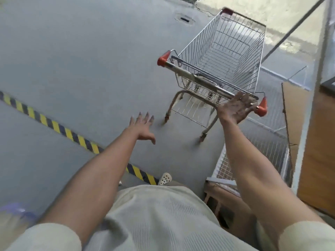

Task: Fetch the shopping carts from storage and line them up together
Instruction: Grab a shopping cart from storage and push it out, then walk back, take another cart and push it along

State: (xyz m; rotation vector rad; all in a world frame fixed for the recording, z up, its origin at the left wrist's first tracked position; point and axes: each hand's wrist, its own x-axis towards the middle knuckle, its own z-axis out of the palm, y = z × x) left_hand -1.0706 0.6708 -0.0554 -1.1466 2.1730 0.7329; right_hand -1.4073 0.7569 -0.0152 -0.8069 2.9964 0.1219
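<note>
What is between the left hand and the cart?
Only bare grey floor; the head view shows nothing else between the left hand and the cart.

One shopping cart (223,57), two hands (left hand (143,127), right hand (235,109)), one striped floor tape (54,124), perhaps two wire panels (262,142).

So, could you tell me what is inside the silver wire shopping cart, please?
The silver wire shopping cart looks empty, only bare mesh; the right hand hides its near right corner.

A grey concrete floor (81,60) carries a diagonal yellow-and-black hazard stripe (54,124) and a small drain slot (184,19), with wire mesh panels (268,147), cardboard sheet (295,109) and wooden board (319,142) along the right, daylit.
</note>
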